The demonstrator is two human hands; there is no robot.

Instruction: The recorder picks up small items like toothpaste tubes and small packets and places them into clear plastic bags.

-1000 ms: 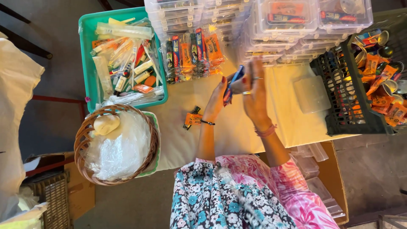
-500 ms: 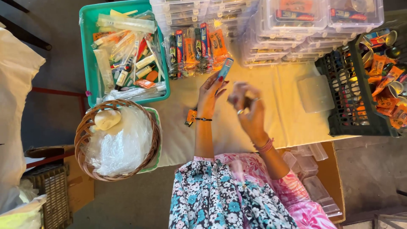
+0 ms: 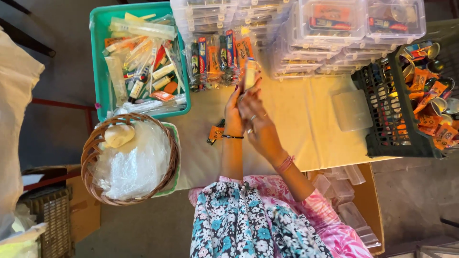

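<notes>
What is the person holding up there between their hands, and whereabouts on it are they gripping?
A small pale packet, pinched at its lower end between the left hand and right hand, which are pressed together; its upper end sticks out free.

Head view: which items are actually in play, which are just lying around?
In play:
- left hand and right hand, pressed together
- small pale tube held between them

Lying about:
- teal tray of packets
- wicker basket with plastic
- stacked clear boxes
- black crate
- orange packet on the cloth
</notes>
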